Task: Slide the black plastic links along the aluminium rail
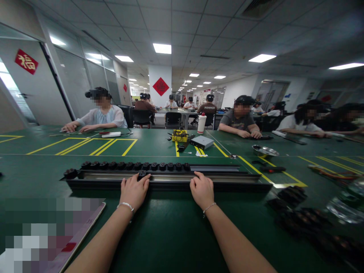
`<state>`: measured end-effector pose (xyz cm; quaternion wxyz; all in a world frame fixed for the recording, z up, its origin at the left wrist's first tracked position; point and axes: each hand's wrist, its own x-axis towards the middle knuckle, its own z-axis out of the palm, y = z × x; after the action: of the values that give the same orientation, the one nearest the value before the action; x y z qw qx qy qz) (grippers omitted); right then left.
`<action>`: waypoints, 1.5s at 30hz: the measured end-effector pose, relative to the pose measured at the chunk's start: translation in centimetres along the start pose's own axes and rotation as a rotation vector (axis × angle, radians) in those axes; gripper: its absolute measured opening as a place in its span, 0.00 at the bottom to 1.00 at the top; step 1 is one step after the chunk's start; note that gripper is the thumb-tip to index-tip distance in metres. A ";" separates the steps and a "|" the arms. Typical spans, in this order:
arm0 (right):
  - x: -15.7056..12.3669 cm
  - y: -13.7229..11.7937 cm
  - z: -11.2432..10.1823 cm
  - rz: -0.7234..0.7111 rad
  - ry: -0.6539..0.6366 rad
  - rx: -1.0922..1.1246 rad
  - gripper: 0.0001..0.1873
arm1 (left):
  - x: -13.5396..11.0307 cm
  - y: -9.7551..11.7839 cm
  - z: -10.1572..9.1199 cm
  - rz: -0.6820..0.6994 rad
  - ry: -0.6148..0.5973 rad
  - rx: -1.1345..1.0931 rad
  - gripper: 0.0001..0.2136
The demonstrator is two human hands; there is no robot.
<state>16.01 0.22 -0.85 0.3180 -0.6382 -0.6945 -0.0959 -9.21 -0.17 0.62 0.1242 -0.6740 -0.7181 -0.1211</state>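
Note:
A long black rail with an open, metallic-looking channel lies across the table in front of me. My left hand reaches over its front wall, fingertips at a small black socket module sitting in the channel. Further right, my right hand holds the front wall of the rail, index finger stretched along the top edge and the other fingers curled; its thumb is mostly hidden. Behind the channel runs a second strip with a row of several black modules. Another module is at the rail's left end.
Loose black modules lie in a blurred heap at right, near a clear plastic bottle. A tablet-like device is at lower left. Beyond the rail are a grey box, a metal bowl and a white bottle. Other people sit opposite.

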 end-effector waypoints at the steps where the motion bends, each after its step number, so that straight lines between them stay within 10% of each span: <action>1: 0.0 0.0 0.0 -0.001 -0.001 0.000 0.15 | 0.0 0.0 0.0 -0.001 -0.001 -0.003 0.19; 45: 0.0 -0.2 -0.3 0.007 -0.016 0.013 0.16 | -0.1 0.1 -0.3 0.023 -0.016 -0.023 0.20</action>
<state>15.93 0.06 -0.55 0.3169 -0.6391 -0.6956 -0.0849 -9.08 -0.39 0.89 0.1120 -0.6844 -0.7099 -0.1227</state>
